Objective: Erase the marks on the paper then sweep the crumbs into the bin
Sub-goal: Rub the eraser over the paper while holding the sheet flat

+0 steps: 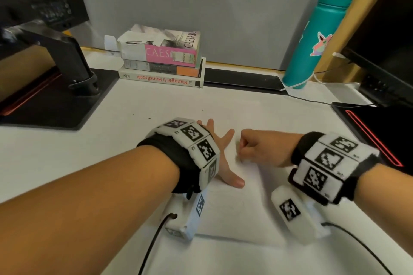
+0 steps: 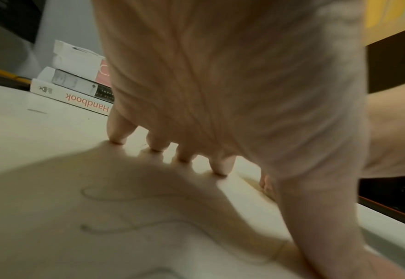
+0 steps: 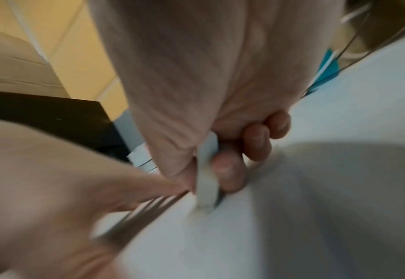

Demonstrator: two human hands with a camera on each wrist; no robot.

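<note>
A white sheet of paper (image 1: 241, 203) lies on the white desk in front of me. My left hand (image 1: 220, 152) presses flat on it with fingers (image 2: 159, 143) spread straight. Faint looping pencil marks (image 2: 134, 209) show on the paper under the left palm in the left wrist view. My right hand (image 1: 252, 145) sits just right of the left, curled into a fist. In the right wrist view its thumb and fingers pinch a white eraser (image 3: 206, 181), whose lower tip touches the paper (image 3: 268, 236). The picture is motion-blurred. No bin is in view.
A stack of books (image 1: 163, 58) stands at the back centre. A teal water bottle (image 1: 312, 35) stands at the back right with a cable beside it. Black mats (image 1: 55, 105) lie left and right (image 1: 380, 131). A monitor stand (image 1: 67, 60) sits at the left. A few dark specks (image 1: 148, 118) dot the desk.
</note>
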